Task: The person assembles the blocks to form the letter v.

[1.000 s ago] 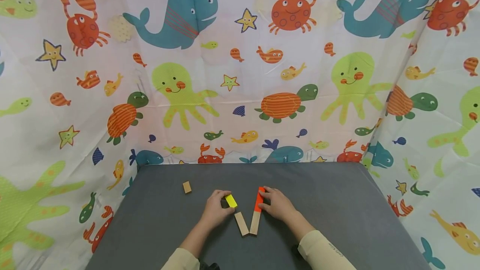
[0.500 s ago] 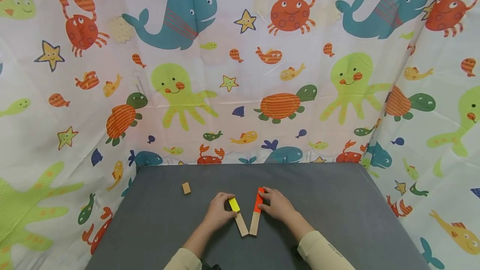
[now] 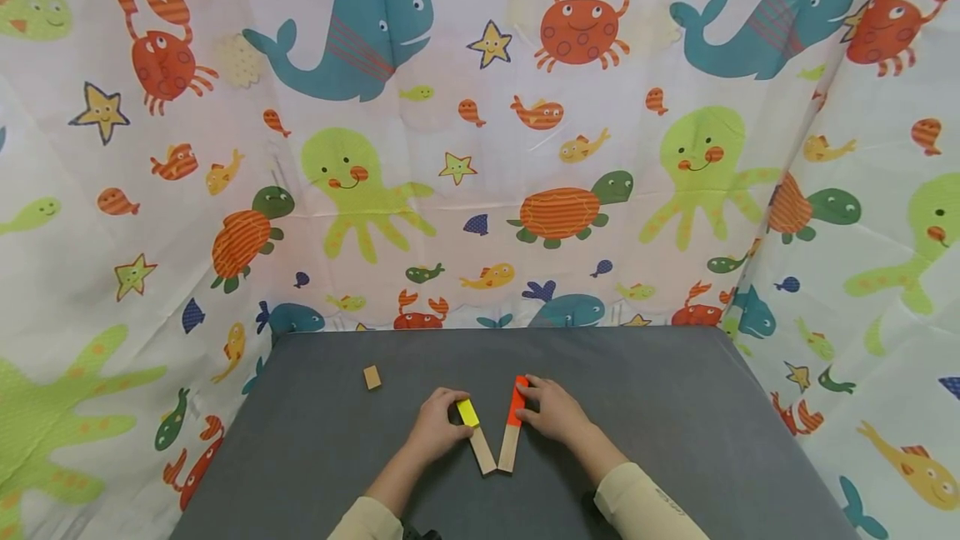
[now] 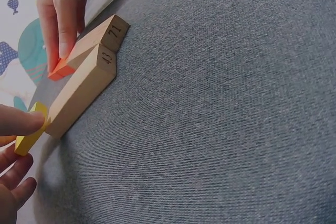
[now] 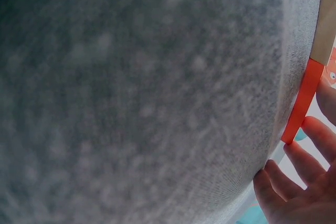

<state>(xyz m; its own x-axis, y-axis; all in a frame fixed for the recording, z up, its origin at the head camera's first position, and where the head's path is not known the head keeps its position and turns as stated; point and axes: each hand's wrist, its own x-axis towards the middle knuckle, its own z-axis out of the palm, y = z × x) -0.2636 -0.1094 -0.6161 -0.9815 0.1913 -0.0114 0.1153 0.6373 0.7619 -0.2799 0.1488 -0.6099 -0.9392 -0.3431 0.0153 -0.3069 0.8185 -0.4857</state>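
Note:
In the head view, my left hand (image 3: pixel 435 425) pinches a small yellow wooden block (image 3: pixel 468 412) between thumb and fingers. The yellow block meets the far end of a plain wooden block (image 3: pixel 483 451); in the left wrist view this one (image 4: pixel 81 90) is marked 43. A second plain block (image 3: pixel 508 448), marked 71, lies beside it, their near ends touching in a V. At its far end sits an orange block (image 3: pixel 517 401). My right hand (image 3: pixel 557 412) holds the orange block, thumb at its side and a fingertip by its far end; the right wrist view shows several fingertips near the orange block (image 5: pixel 303 103).
A small loose plain block (image 3: pixel 372 377) lies farther back to the left on the grey cloth-covered table (image 3: pixel 637 390). Behind and at the sides hangs a curtain (image 3: pixel 480 215) printed with sea animals.
My left hand has moved slightly right and nearer, bringing the yellow block against the far end of the left plain block. My right hand and the orange block stay in place.

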